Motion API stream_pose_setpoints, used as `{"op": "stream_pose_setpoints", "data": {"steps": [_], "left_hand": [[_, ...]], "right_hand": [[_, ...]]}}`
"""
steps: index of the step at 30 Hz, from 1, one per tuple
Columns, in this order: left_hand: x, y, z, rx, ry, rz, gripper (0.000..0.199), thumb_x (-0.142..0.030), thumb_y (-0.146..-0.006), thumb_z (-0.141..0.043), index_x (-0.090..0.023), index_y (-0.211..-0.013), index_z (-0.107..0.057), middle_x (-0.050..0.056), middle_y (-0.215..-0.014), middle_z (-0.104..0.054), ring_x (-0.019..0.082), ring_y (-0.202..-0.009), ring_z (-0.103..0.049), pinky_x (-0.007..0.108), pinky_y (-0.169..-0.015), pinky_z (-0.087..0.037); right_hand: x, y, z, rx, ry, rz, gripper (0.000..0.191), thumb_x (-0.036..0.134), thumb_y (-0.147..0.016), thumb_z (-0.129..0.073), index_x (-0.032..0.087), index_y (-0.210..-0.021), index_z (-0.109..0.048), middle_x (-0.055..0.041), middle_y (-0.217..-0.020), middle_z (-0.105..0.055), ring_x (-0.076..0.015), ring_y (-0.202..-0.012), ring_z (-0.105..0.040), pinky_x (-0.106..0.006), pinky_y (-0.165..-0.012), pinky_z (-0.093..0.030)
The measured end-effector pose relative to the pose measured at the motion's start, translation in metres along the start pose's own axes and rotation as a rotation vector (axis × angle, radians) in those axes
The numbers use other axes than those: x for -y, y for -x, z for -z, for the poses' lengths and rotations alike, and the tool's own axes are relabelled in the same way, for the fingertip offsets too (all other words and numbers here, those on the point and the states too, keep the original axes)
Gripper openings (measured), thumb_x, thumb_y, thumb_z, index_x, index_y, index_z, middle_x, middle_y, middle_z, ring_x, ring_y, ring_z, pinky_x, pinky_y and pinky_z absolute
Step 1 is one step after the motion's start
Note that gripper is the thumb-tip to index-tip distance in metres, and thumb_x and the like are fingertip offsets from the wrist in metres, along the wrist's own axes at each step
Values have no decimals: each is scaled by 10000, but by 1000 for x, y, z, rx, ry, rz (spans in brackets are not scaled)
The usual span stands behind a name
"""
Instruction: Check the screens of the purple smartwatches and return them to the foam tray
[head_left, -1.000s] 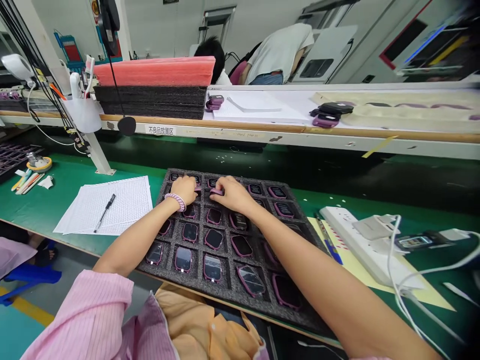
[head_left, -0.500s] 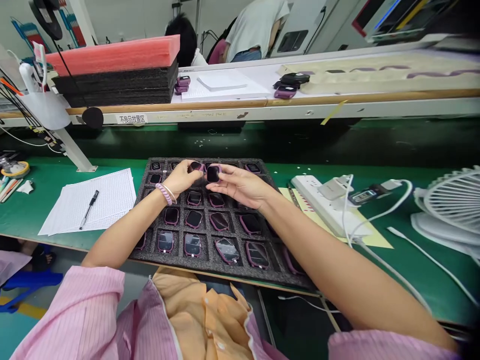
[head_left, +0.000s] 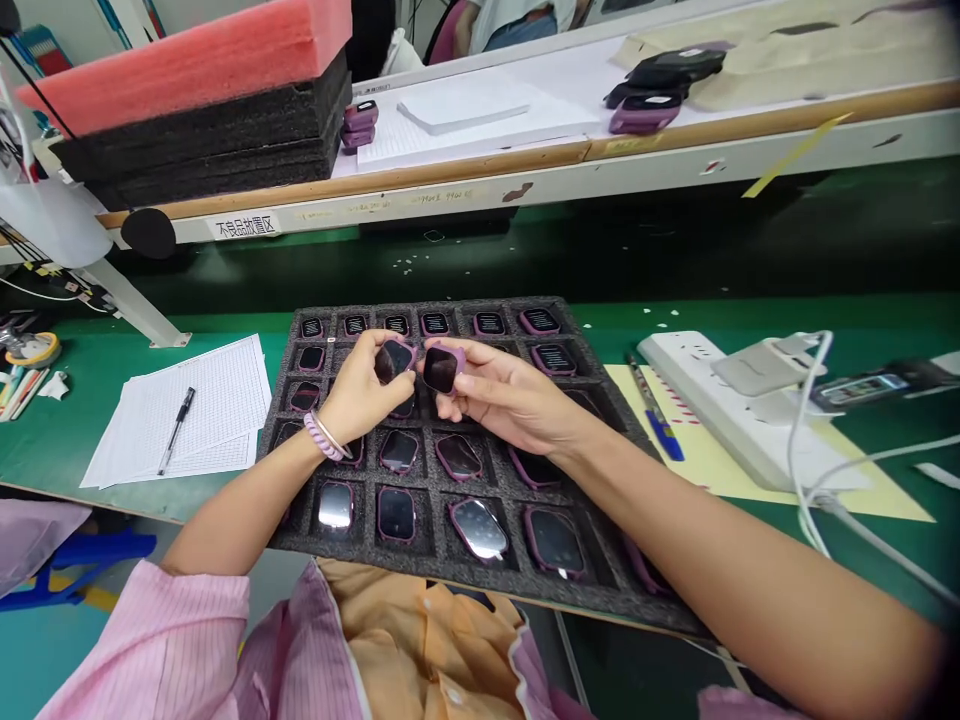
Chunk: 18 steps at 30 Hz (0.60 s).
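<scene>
A dark foam tray (head_left: 360, 562) lies on the green bench, its square pockets holding several purple-framed smartwatch bodies, some with lit screens in the back row. Over its middle, my left hand (head_left: 366, 385) grips one smartwatch (head_left: 393, 361) between thumb and fingers, screen facing up. Close beside it, my right hand (head_left: 517, 395) pinches a second smartwatch (head_left: 442, 369) with a dark screen. The two watches are nearly side by side and look slightly apart. My forearms and hands hide some pockets beneath them.
Left of the tray lie printed sheets (head_left: 225, 400) with a black pen (head_left: 177, 430). To the right are a white power strip (head_left: 720, 400), cables and a blue pen (head_left: 660, 425). A shelf (head_left: 555, 165) behind carries foam blocks (head_left: 202, 130) and more watches (head_left: 652, 105). A person (head_left: 517, 25) is beyond.
My view has shifted closer. Both hands still hold the watches, which have come lower and nearer to me; the left watch now shows more of its screen.
</scene>
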<state>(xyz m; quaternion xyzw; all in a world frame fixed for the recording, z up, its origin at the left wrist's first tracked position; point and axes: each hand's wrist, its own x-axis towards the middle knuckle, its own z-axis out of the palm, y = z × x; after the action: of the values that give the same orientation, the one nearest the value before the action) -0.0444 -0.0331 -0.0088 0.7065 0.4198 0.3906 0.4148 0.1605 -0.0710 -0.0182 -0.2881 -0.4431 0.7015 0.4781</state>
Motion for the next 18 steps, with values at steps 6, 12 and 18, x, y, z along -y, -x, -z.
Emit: {"op": "stream_pose_setpoints", "data": {"steps": [6,12,18], "left_hand": [[-2,5,1,-26,-35,-31,385,-194,-817,-688,-196,-1160,-511,80,-1148,-700,207,-1047,-691,341,-945,-522],[-2,10,0,-51,-118,-168,410,-244,-822,-630,-185,-1220,-554,71,-1166,-699,183,-1026,-676,308,-926,-528],[-2,10,-1,-75,-146,-218,353,-258,-822,-610,-194,-1163,-546,61,-1133,-695,176,-1017,-670,289,-918,-532]], "right_hand": [[-4,-1,1,35,-61,-52,608,381,-797,-989,218,-1294,-679,-6,-910,-741,-147,-735,-725,-254,-692,-594],[-3,1,2,-6,-11,-36,627,421,-778,-998,239,-1286,-680,0,-923,-747,-163,-753,-740,-280,-725,-607],[-3,4,1,-5,-4,-12,607,421,-763,-1008,255,-1257,-697,8,-924,-742,-168,-750,-741,-290,-723,-610]]}}
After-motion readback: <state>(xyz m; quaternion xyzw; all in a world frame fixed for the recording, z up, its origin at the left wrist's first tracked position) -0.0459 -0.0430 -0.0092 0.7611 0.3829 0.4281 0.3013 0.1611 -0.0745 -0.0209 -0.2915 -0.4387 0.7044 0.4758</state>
